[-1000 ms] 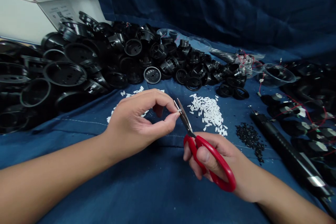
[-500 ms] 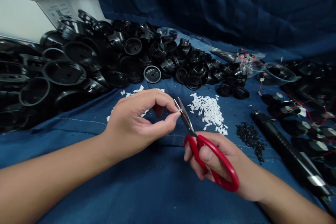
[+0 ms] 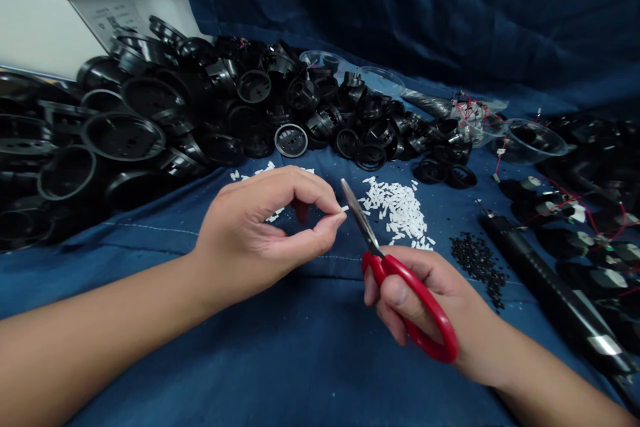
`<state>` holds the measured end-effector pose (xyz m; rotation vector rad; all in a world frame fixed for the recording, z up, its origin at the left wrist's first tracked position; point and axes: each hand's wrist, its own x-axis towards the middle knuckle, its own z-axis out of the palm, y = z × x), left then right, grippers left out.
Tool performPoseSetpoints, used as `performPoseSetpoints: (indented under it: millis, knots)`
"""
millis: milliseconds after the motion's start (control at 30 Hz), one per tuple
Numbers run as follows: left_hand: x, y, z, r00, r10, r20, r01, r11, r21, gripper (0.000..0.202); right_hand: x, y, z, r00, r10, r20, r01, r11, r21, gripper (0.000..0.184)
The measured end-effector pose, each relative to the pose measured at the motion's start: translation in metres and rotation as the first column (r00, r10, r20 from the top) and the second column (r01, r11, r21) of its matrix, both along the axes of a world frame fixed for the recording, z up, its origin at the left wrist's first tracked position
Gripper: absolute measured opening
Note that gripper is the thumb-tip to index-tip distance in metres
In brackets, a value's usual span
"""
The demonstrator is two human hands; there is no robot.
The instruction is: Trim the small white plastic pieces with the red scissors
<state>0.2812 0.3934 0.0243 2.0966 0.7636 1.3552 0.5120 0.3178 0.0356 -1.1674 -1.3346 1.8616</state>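
A tiny white plastic piece sits pinched between the thumb and forefinger of the left hand, its long axis roughly level, one end poking rightward just beside the narrow steel blades of the red-handled scissors. The right hand grips these, tips pointing up and left. Beyond lie a heap of white plastic pieces and black plastic granules on blue denim cloth.
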Motion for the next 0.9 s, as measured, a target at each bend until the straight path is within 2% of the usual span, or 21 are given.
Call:
performPoseSetpoints:
  millis: [133,233,333,433,533,633,767,833,900]
  knots:
    - [0.0,0.0,-0.001,1.0,-0.005,0.0,0.005,1.0,-0.007,0.014,0.001,-0.002,0.001,1.0,-0.002,0.026,0.001,0.999,0.044,0.053]
    - [-0.001,0.004,0.0,0.999,0.013,-0.044,-0.011,0.999,0.042,0.012,-0.001,0.0,0.002,0.997,-0.012,0.07,0.008,0.999,0.047,0.051]
    - [-0.003,0.012,-0.002,0.971,0.102,-0.216,-0.069,0.986,0.155,0.005,0.003,0.011,-0.001,0.975,-0.149,0.164,0.13,0.984,0.123,0.043]
    - [-0.006,0.023,-0.006,0.864,0.219,-0.454,-0.144,0.97,0.195,0.003,0.014,0.029,-0.01,0.884,-0.38,0.272,0.301,0.908,0.291,0.031]
    - [-0.007,0.029,-0.012,0.754,0.27,-0.598,-0.199,0.963,0.183,0.002,0.025,0.044,-0.02,0.787,-0.533,0.311,0.361,0.806,0.469,0.035]
    - [-0.006,0.029,-0.015,0.7,0.3,-0.649,-0.223,0.954,0.201,0.009,0.025,0.049,-0.026,0.716,-0.56,0.416,0.248,0.762,0.599,0.025]
    - [-0.004,0.026,-0.017,0.692,0.326,-0.645,-0.24,0.945,0.22,0.016,0.015,0.05,-0.028,0.548,-0.588,0.595,-0.039,0.692,0.72,0.014]
    - [-0.004,0.024,-0.017,0.702,0.322,-0.635,-0.246,0.947,0.208,0.016,0.012,0.052,-0.028,0.487,-0.583,0.651,-0.136,0.686,0.715,0.015]
    - [-0.003,0.022,-0.016,0.709,0.311,-0.633,-0.241,0.95,0.196,0.016,0.012,0.054,-0.029,0.46,-0.563,0.687,-0.165,0.706,0.689,0.016]
